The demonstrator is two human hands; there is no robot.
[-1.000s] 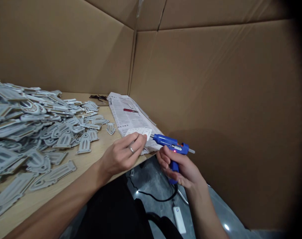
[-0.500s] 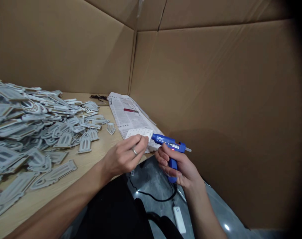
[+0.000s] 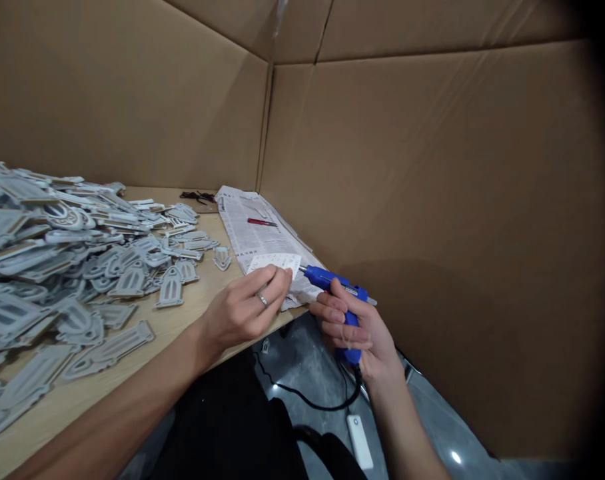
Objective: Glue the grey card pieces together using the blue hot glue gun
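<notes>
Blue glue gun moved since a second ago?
Yes, slightly: the rear end of the blue glue gun has shifted left in the view, judged against the white device on the floor, which stays put.

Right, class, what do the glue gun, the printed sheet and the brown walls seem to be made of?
Glue gun: body probably plastic, smooth with slight sheen. Printed sheet: matte, likely newsprint, given its dense text and creases. Brown walls: apparently cardboard, matte, with straight fold lines.

blue glue gun (image 3: 322, 277), white dark-marked card (image 3: 276, 259), grey-printed newspaper (image 3: 240, 233), brown cardboard (image 3: 432, 200)
</notes>
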